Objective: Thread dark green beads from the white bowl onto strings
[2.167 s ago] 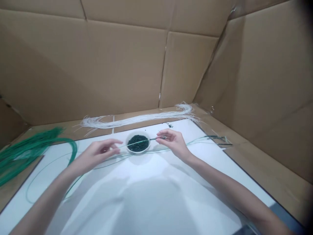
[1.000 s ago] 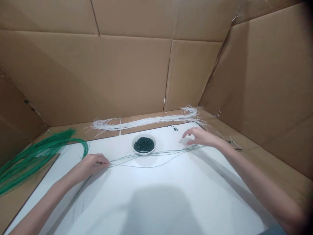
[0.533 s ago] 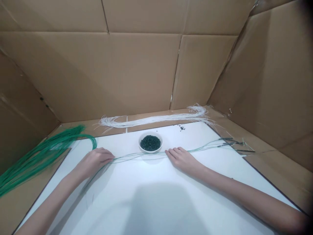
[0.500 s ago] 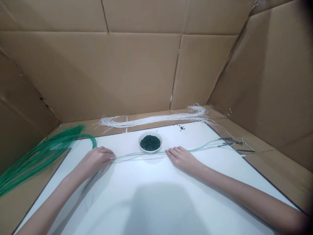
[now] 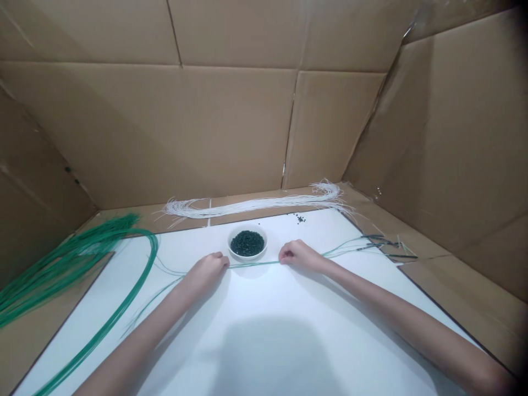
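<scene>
My left hand (image 5: pixel 209 270) is closed on a few thin green strands (image 5: pixel 253 264), which run across to my right hand (image 5: pixel 297 255), closed on them too. Between the hands the strands lie nearly straight, just in front of a white bowl (image 5: pixel 231 250) of dark green beads (image 5: pixel 247 243). Past my right hand they fan out toward dark beaded-looking ends (image 5: pixel 377 242) at the board's right edge. Loose tails (image 5: pixel 154 297) spread out behind my left hand. My fingertips are partly hidden.
A thick bundle of green strands (image 5: pixel 142 275) curves along the left side of the white board (image 5: pixel 264 330). White strands (image 5: pixel 251 205) lie along the back. Several loose beads (image 5: pixel 301 219) sit near the far edge. Cardboard walls (image 5: pixel 231 126) enclose the back and sides.
My left hand has moved right, closer to the bowl, and the strands between my hands are drawn together. My right hand's fingers have curled into a pinch. The view has shifted slightly.
</scene>
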The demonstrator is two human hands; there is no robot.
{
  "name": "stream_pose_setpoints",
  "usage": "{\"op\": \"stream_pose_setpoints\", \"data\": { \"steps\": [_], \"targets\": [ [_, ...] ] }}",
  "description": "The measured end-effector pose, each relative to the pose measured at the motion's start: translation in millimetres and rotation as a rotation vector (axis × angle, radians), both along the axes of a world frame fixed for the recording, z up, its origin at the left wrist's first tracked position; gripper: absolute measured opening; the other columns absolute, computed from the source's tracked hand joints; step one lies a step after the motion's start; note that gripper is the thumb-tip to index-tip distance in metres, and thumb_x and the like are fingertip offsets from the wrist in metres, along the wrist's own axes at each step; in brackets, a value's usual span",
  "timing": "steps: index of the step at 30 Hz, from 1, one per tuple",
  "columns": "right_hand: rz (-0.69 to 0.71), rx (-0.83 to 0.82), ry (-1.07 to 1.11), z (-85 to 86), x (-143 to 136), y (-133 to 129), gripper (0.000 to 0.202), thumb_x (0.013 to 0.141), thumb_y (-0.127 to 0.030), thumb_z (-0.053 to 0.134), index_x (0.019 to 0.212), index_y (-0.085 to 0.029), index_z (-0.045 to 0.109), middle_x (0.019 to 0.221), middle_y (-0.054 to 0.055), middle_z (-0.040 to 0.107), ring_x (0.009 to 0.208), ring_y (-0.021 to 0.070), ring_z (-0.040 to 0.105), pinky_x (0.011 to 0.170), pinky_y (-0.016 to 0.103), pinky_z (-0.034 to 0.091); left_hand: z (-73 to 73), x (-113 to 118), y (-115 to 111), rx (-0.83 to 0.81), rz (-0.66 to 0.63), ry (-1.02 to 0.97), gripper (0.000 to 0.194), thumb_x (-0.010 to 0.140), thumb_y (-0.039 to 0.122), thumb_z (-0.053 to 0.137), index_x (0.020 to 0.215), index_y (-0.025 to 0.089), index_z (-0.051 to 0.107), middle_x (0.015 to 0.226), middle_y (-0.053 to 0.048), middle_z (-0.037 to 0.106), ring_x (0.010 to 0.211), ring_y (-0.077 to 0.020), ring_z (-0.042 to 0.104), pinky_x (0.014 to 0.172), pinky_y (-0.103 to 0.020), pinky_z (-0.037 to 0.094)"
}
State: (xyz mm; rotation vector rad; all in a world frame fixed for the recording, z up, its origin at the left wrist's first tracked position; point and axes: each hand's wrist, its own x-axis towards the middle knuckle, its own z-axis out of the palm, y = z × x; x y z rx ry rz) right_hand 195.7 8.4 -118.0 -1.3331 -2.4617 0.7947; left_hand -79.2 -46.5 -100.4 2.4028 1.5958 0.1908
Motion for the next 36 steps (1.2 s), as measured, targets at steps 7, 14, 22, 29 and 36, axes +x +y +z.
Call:
{"op": "stream_pose_setpoints", "data": {
  "steps": [7, 14, 22, 29, 36],
  "targets": [
    [-0.023, -0.022, -0.023, 6.9, -2.8, -4.5, 0.018, 0.067, -0.018, 0.05, 0.07, -0.014, 0.068, 0.071, 0.005, 0.067, 0.067, 0.0154, 0.06, 0.065, 0.023, 0.042, 14.2, -78.4, 4.9, -0.085, 0.142, 0.15, 0.023, 0.064, 0.016, 0.04, 0.052, 0.02, 0.06, 0.058, -0.003, 0.061, 0.06, -0.0158, 0.055, 0.057, -0.022, 0.037],
    [0.057, -0.086, -0.133, 24.2, -0.8, 8.5, 0.014, 0.063, -0.021, 0.06, 0.072, -0.015, 0.069, 0.067, 0.003, 0.068, 0.065, 0.0158, 0.061, 0.06, 0.02, 0.044, 31.5, -113.8, -5.4, -0.142, 0.219, -0.028, 0.026, 0.069, 0.037, 0.045, 0.078, 0.021, 0.064, 0.071, -0.001, 0.065, 0.065, -0.0154, 0.057, 0.059, -0.021, 0.041],
    [-0.067, 0.266, -0.452, 51.5, -54.9, 122.2, 0.026, 0.085, -0.019, 0.04, 0.102, -0.011, 0.058, 0.104, 0.011, 0.06, 0.097, 0.0182, 0.055, 0.082, 0.03, 0.042, 37.0, -103.7, 27.8, -0.003, 0.235, -0.176, 0.036, 0.076, 0.043, 0.04, 0.089, 0.017, 0.062, 0.092, -0.006, 0.065, 0.081, -0.0189, 0.058, 0.07, -0.026, 0.045],
    [-0.061, 0.335, -0.649, 26.0, -79.9, 151.8, 0.032, 0.083, -0.03, 0.048, 0.109, -0.012, 0.049, 0.109, 0.009, 0.052, 0.093, 0.0175, 0.054, 0.078, 0.037, 0.046, 11.0, -72.1, 92.3, 0.06, 0.164, -0.38, 0.037, 0.076, 0.039, 0.044, 0.096, 0.013, 0.06, 0.097, -0.008, 0.064, 0.088, -0.019, 0.059, 0.077, -0.029, 0.047],
    [-0.041, 0.401, -0.702, 24.9, -70.0, 168.1, 0.03, 0.083, -0.03, 0.047, 0.108, -0.013, 0.05, 0.107, 0.008, 0.053, 0.093, 0.0175, 0.054, 0.079, 0.038, 0.045, -7.8, -33.7, 146.5, 0.117, 0.122, -0.332, 0.03, 0.077, 0.027, 0.045, 0.098, 0.011, 0.059, 0.1, -0.009, 0.063, 0.091, -0.0179, 0.058, 0.081, -0.027, 0.045]
  ]
}}
